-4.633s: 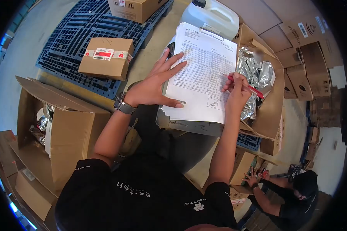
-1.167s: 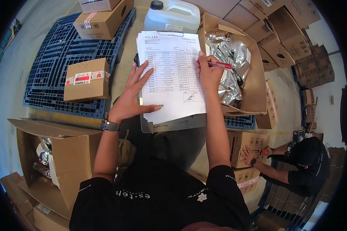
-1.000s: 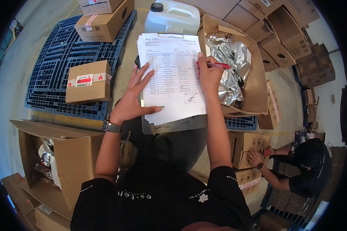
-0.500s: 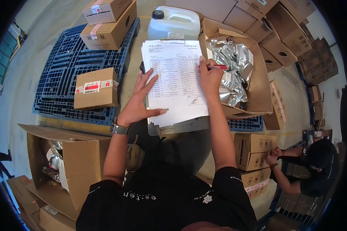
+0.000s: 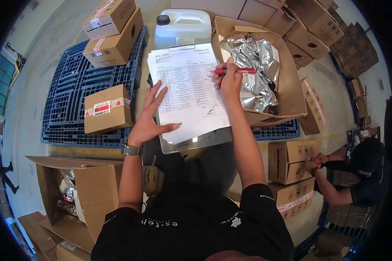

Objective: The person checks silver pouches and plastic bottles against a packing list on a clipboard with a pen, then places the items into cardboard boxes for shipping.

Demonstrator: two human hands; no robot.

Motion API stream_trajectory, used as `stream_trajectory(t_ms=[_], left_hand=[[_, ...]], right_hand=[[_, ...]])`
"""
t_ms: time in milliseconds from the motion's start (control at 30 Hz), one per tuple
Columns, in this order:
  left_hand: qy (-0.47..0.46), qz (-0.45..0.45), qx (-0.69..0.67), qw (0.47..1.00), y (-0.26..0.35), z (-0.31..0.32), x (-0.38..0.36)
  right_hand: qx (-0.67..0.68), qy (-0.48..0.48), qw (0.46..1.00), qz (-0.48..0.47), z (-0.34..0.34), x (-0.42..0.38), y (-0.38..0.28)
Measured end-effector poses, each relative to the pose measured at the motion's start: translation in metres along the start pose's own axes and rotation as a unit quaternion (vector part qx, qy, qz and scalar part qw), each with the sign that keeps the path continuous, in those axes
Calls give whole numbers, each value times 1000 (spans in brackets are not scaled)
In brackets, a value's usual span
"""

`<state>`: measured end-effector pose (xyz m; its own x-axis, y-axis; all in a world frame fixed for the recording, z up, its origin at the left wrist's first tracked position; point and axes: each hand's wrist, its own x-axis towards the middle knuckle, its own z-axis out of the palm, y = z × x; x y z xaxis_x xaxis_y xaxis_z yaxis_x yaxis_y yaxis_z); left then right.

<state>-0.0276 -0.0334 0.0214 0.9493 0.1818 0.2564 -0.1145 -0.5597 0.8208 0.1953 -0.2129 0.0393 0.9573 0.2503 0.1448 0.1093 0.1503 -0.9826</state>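
A clipboard (image 5: 196,143) bears a stack of printed packing-list sheets (image 5: 187,87) under its top clip. My left hand (image 5: 149,119) lies with fingers spread on the left side of the sheets. In my right hand (image 5: 231,80) is a red pen (image 5: 241,71), its tip pointing left over the right columns of the table. An open carton (image 5: 292,95) stands just right of that hand, holding silver foil bags (image 5: 257,65). Behind the clipboard is a translucent jug (image 5: 189,26) with a black cap.
Taped cartons (image 5: 106,111) rest on a blue pallet (image 5: 69,87) at the left. An open box (image 5: 98,191) with foil packs stands at lower left. On the right, a co-worker (image 5: 361,174) holds something red near stacked cartons (image 5: 292,163).
The pen in my right hand has turned from pointing across the carton to pointing at the sheet, and the fingers have shifted. The whole view has tilted slightly. The co-worker's hands have moved.
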Motion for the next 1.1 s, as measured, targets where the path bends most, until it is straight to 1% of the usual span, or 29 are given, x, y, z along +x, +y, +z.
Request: stream_trajectory(t_ms=[233, 300, 367, 433, 500, 567, 600, 633, 667, 700, 733, 767, 800, 833, 900, 967, 1000, 1067, 1100], left_hand=[[5, 5, 9, 1000, 4, -1, -1], [-20, 24, 10, 999, 4, 0, 2], [0, 42, 55, 998, -3, 1, 3], [0, 47, 78, 996, -2, 3, 3], [-1, 26, 45, 999, 2, 5, 2], [-15, 22, 44, 999, 6, 5, 4], [-44, 37, 56, 997, 7, 6, 6], [-35, 35, 58, 997, 7, 7, 5], [-26, 32, 63, 997, 9, 6, 4], [-36, 23, 75, 996, 12, 5, 4], [-39, 33, 73, 996, 11, 7, 3], [-40, 40, 68, 996, 9, 7, 3], [-58, 48, 73, 994, 8, 2, 7], [-63, 58, 87, 992, 6, -3, 6], [-71, 62, 102, 990, 12, 2, 3], [-63, 41, 102, 992, 7, 1, 4], [-58, 44, 98, 992, 7, 2, 5], [-58, 27, 96, 993, 9, 3, 4], [-56, 31, 95, 993, 10, 4, 3]], right_hand=[[7, -12, 1000, 11, -4, 4, 5], [45, -30, 997, 51, -6, 8, 13], [6, -26, 999, -21, -4, 14, 28], [36, -15, 999, 23, -1, 8, 14], [114, -15, 993, 39, -8, 1, 2], [191, 40, 981, -4, -17, 1, 5], [207, 42, 977, -14, -31, -5, 8], [225, 71, 972, -18, -43, -6, 20], [116, 136, 973, -143, -54, -4, 37], [-5, 200, 946, -256, -64, -8, 51], [-115, 207, 947, -218, -87, -37, 26], [-106, 233, 944, -209, -100, -45, 34], [-214, 253, 893, -304, -119, -45, 41], [-323, 261, 823, -387, -143, -47, 48], [-353, 255, 817, -378, -205, -62, 56], [-433, 299, 756, -390, -250, -55, 59], [-434, 298, 753, -396, -271, -46, 57], [-469, 396, 704, -358, -306, -27, 53], [-469, 397, 702, -361, -321, -15, 48]])
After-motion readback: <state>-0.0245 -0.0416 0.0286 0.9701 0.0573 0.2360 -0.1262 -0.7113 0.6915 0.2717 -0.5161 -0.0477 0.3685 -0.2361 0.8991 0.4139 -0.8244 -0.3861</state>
